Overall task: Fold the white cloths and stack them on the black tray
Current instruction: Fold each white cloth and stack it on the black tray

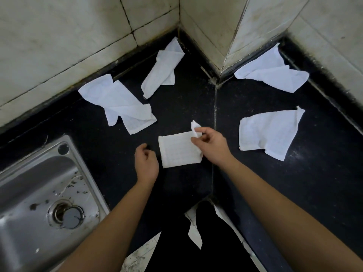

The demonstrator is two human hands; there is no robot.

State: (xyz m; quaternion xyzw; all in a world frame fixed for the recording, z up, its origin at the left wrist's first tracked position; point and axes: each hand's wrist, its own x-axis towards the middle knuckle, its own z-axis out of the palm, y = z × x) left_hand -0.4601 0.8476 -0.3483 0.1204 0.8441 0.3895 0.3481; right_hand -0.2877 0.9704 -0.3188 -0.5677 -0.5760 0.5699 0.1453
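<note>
A folded white cloth [176,152] lies flat on the black counter [275,193] in front of me. My right hand [212,146] pinches its raised far-right corner between thumb and fingers. My left hand [146,163] hovers just left of the cloth, fingers loosely curled and holding nothing. Several crumpled white cloths lie around: one at the left [119,103], one at the back middle [163,69], one at the back right [273,71], one at the right [269,134]. No black tray is in view.
A steel sink [39,193] with a drain sits at the lower left. Tiled walls [78,36] close the counter at the back, with a jutting corner pillar [225,36]. The counter's front edge cuts inward near my legs.
</note>
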